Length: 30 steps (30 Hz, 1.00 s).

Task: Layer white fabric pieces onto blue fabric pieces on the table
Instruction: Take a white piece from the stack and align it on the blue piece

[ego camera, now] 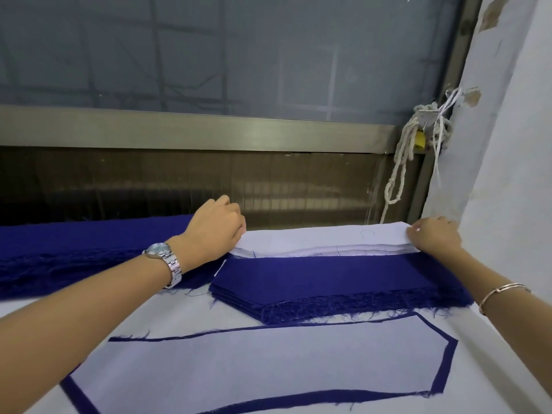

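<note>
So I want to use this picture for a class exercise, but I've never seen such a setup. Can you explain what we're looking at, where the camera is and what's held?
No machine here: a person works with bare hands, and the one picture comes from a camera worn on the head, looking forward and down. The left hand, with the watch, and the right hand each grip one end of the white pile at the far side of the table. Just in front lies a blue pile with frayed edges. Nearest the camera, one white piece already lies on a blue piece, whose edge shows around it.
</note>
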Tool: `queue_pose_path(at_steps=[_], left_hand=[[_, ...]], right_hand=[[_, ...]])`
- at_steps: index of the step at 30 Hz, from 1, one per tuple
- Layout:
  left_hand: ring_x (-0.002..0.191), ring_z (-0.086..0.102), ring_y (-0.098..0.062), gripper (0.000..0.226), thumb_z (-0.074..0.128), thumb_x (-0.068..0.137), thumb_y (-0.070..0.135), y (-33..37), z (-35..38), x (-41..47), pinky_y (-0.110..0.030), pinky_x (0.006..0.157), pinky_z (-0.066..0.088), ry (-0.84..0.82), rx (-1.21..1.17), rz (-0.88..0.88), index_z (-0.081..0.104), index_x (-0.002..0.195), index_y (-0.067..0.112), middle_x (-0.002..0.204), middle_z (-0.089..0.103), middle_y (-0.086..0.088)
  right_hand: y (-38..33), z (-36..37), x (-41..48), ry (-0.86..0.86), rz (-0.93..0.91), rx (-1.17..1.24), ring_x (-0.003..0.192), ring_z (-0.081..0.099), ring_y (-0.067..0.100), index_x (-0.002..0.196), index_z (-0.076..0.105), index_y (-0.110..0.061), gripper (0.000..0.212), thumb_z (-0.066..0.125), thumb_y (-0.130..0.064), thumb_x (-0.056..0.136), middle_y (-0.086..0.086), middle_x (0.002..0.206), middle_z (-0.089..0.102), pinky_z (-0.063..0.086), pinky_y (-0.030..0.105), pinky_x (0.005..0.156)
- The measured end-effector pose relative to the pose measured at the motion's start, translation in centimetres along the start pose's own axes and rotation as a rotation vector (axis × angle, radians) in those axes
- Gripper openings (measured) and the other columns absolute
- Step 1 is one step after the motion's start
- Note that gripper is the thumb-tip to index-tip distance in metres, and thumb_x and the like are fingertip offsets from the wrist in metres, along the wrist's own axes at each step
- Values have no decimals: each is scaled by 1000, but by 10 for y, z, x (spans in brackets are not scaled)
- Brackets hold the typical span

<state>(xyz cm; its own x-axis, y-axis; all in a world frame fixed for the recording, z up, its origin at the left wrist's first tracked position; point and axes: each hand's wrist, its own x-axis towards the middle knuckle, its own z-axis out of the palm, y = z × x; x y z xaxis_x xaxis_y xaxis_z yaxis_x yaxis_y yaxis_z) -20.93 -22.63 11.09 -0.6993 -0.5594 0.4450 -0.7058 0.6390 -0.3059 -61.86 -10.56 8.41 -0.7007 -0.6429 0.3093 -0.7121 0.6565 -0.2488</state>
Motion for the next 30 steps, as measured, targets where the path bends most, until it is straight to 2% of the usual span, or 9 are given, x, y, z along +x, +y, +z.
queue_pose_path(at_steps=[6,10,13,15,20,23,25,29,30], left_hand=[[102,48,-12,23,52,98,32,0,14,9,-28,86,41,-94,-58,-17,74,104,28,108,67,8],[98,49,-11,20,56,97,33,-2,19,11,-26,84,38,-93,-88,-37,74,102,28,104,69,9],[99,49,-11,20,57,97,39,-3,20,13,-26,83,34,-76,-95,-48,73,104,29,104,69,10],[101,50,-11,22,58,96,42,-3,20,13,-26,83,33,-75,-98,-53,73,105,29,104,70,10],[105,50,-13,23,59,95,46,-2,19,15,-29,87,34,-73,-120,-68,73,104,30,104,70,10],[109,48,-13,23,61,95,42,-5,19,16,-30,89,33,-97,-142,-51,69,113,31,112,68,11],[116,47,-15,32,61,95,39,-7,21,17,-31,94,33,-137,-166,-51,63,124,28,122,65,9],[127,40,-20,49,60,96,36,-11,24,21,-35,100,30,-213,-186,-64,50,142,23,137,57,4],[128,38,-21,51,59,96,35,-11,24,22,-36,101,29,-236,-188,-71,47,144,23,138,56,3]], right_hand=[[1,6,7,89,-2,-30,108,55,40,104,75,-4,36,50,-30,100,24,113,66,41,41,97],[3,5,6,151,-70,58,101,59,39,99,80,-8,24,59,-20,96,21,107,70,51,44,90],[-2,5,7,151,-104,187,88,59,31,97,75,-9,14,64,-14,91,16,100,69,49,37,75],[-6,7,7,127,-94,341,87,54,26,103,65,-6,12,64,-8,91,14,104,65,41,32,72],[-10,3,7,176,-100,643,104,53,27,130,51,-3,42,63,4,90,19,123,57,45,36,86],[-3,1,9,217,-120,693,117,55,34,131,57,-3,39,63,-1,93,19,129,59,46,38,93],[4,1,11,222,-123,717,109,58,32,126,64,1,31,62,-6,95,20,122,64,48,41,92],[21,1,12,227,-49,953,91,58,24,116,70,0,25,66,-13,95,13,105,67,46,23,65],[25,2,13,226,-30,989,87,59,22,114,71,-2,24,67,-14,94,10,103,67,45,21,65]])
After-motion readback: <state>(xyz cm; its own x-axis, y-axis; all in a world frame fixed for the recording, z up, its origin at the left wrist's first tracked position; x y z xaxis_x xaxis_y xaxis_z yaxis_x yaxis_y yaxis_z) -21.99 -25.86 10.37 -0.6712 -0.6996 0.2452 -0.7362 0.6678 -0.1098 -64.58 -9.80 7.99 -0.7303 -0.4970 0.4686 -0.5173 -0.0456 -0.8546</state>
